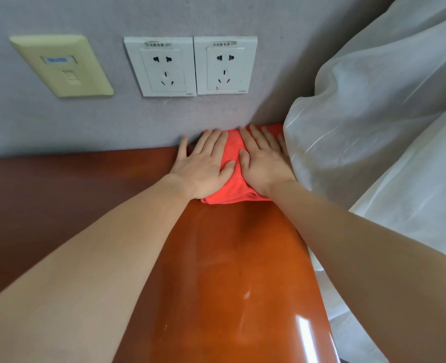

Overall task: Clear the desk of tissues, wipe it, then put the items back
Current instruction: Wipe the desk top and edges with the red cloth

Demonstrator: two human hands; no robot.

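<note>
We press our left hand (203,167) and right hand (262,158), fingers flat, onto a folded red cloth (231,184) on the glossy reddish-brown wooden bench (229,271), below two white wall sockets (190,65).

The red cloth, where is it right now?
The red cloth lies at the far right corner of the desk in the head view, against the wall, pressed under the left hand and right hand, beside the white curtain.

Forearms bare up to frame edge (both); left grip (203,166) and right grip (263,163) bare, fingers slender.
</note>
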